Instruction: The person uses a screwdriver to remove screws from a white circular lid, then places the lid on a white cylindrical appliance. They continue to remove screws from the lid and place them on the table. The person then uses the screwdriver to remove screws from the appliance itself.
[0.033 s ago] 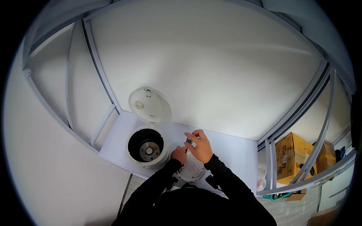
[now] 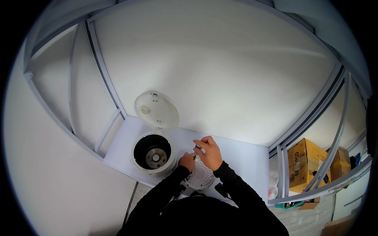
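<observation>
A white rice cooker [image 2: 169, 168] stands on the left of the white table with its lid [image 2: 162, 112] tipped up. Its dark inside shows a round metal heating plate [image 2: 156, 157] and no inner pot. To its right, close to my body, lies a pale round plate with dimples [image 2: 201, 177]. My left hand [image 2: 186, 162] is closed at that plate's far left edge, its fingertips near a small dark part; what it grips is too small to name. Just beyond the plate my right hand [image 2: 211, 154] pinches a small grey piece [image 2: 198, 146] between thumb and fingers.
The white table [image 2: 248, 169] meets a pale wall panel [image 2: 220, 86] at its back, inside a metal frame [image 2: 104, 70]. Beyond the frame on the right are cardboard boxes [image 2: 303, 163], a plastic bag [image 2: 272, 188] and a teal bin [image 2: 280, 205].
My right hand's fingers have shifted very slightly around the small grey piece. The rice cooker, the dimpled plate and my left hand look the same.
</observation>
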`<state>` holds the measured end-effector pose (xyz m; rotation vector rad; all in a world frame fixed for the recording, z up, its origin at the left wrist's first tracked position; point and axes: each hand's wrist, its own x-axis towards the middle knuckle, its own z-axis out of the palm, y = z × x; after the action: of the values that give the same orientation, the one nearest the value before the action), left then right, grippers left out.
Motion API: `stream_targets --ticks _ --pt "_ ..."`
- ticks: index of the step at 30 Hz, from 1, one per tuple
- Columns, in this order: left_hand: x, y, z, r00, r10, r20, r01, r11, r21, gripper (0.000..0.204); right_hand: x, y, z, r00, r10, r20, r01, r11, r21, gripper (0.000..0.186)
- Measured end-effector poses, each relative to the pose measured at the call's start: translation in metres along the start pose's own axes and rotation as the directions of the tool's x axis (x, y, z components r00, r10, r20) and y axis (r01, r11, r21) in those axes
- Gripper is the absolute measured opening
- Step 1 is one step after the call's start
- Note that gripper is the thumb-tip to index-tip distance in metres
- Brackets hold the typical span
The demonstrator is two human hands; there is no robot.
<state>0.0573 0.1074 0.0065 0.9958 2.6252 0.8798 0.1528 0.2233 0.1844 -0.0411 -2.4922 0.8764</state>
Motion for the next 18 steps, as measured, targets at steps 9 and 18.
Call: stream_targets --ticks 9,18 --pt "0.002 -0.001 0.001 1.000 -0.019 0.002 0.019 1.000 0.017 0.014 -0.002 -0.001 0.006 0.996 -0.047 -0.078 0.048 0.999 0.008 0.051" --pt "0.005 -0.005 0.005 1.000 -0.001 -0.004 0.001 1.000 -0.006 0.012 -0.003 0.003 0.015 0.991 -0.082 -0.108 0.084 0.996 0.021 0.056"
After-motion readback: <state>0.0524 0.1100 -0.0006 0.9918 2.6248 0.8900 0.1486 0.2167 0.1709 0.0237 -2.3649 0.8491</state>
